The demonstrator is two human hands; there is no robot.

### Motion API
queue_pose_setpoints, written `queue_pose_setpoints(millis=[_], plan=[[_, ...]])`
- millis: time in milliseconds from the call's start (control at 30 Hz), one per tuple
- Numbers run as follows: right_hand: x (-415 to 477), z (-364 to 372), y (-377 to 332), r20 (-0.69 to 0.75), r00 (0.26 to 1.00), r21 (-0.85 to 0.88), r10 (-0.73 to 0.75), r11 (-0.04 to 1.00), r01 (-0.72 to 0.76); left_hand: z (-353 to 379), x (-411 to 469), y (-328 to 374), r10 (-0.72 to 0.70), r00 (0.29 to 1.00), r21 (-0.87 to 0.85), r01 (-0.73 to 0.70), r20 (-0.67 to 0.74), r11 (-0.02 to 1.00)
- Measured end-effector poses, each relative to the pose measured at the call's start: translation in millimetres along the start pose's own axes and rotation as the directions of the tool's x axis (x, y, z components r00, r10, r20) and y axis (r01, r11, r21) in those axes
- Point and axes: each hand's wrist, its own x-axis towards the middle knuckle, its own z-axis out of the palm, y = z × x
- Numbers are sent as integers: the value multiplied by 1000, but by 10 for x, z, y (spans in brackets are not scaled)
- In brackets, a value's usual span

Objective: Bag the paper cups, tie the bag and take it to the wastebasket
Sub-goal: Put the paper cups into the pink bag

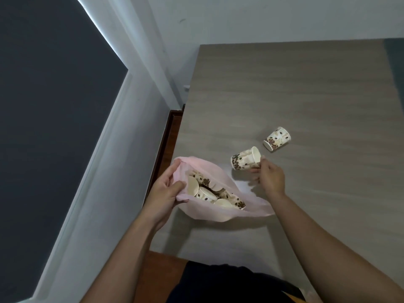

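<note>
A thin pink plastic bag (209, 213) lies open at the table's near left corner, with several paper cups (209, 191) printed with brown coffee beans inside it. My left hand (166, 191) grips the bag's left rim and holds the mouth open. Just right of the bag, my right hand (270, 177) holds one paper cup (243, 160) by its rim, lifted a little above the table and tilted on its side. Another paper cup (277, 138) lies on its side on the table, farther back and to the right.
The grey wood-grain table (306, 95) runs back to a pale wall. Its left edge meets a reddish-brown floor strip (168, 136) and a white wall with a dark panel (43, 106). No wastebasket is in view.
</note>
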Motion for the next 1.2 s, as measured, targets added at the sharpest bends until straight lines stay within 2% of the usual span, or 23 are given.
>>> queue_pose_setpoints(millis=[67, 200, 300, 367, 533, 667, 800, 900, 967, 1133, 1200], plan=[[-206, 14, -108, 57, 998, 162, 35, 986, -44, 57, 53, 3, -1, 1000, -2, 1, -5, 1000], [-654, 101, -189, 318, 946, 154, -60, 988, 10, 184, 124, 36, 16, 1000, -19, -16, 1, 1000], [-849, 220, -103, 484, 872, 56, -74, 997, 54, 313, 175, 37, 40, 999, -31, -41, -4, 999], [-916, 286, -45, 533, 842, -87, -88, 984, 158, 372, 210, 34, 61, 998, -16, -61, 1, 998], [-998, 360, 108, 643, 744, -303, -182, 832, 465, 489, 231, 26, 77, 995, -19, -76, 71, 997], [-942, 372, 218, 735, 673, -397, -77, 756, 520, 565, 216, -3, 52, 995, -12, -51, 84, 999], [-801, 191, 75, 772, 634, -383, -49, 760, 525, 588, 274, -69, 14, 998, -23, -13, 56, 1000], [-591, -62, -100, 750, 661, -319, -23, 863, 392, 611, 333, -124, -21, 1000, -23, 21, 10, 1000], [-363, -231, -207, 683, 728, -275, -55, 904, 326, 640, 352, -145, -26, 1000, -12, 26, -12, 1000], [409, -622, -447, 409, 899, -223, -156, 938, 265, 721, 322, -155, 24, 999, 30, -23, -40, 999], [764, -722, -519, 355, 910, -280, -214, 905, 322, 739, 285, -150, 44, 997, 21, -43, -67, 999]])
